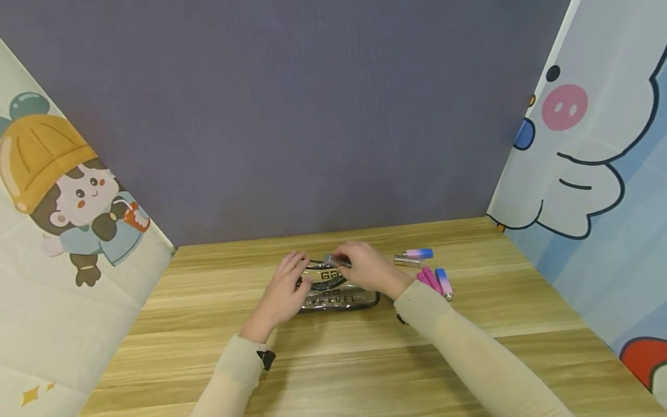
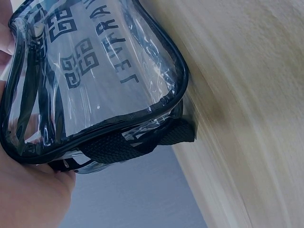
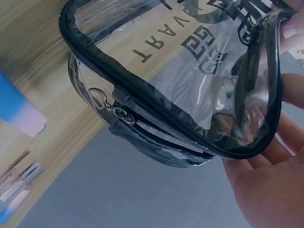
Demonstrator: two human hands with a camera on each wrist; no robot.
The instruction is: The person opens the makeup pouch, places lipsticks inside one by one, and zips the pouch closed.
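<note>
A clear travel pouch (image 1: 341, 300) with black piping and dark lettering lies on the table. My left hand (image 1: 283, 289) holds it at its left end, thumb toward the front. In the left wrist view, that hand (image 2: 33, 194) wraps the pouch's edge beside a black strap (image 2: 114, 148). Over the pouch's top, my right hand (image 1: 365, 265) pinches a small silvery-grey object (image 1: 333, 260); its kind is unclear. The right wrist view shows the right hand (image 3: 266, 185) behind the clear plastic, near the partly open zipper (image 3: 156, 133) with its ring pull (image 3: 97, 96).
Right of the pouch lie a blue-to-pink tube (image 1: 419, 253), a clear and silvery tube (image 1: 408, 261), magenta tubes (image 1: 430, 279) and another blue-to-pink tube (image 1: 444, 282). A dark grey panel (image 1: 333, 127) stands behind the wooden table (image 1: 344, 359). Printed cloths hang on both sides.
</note>
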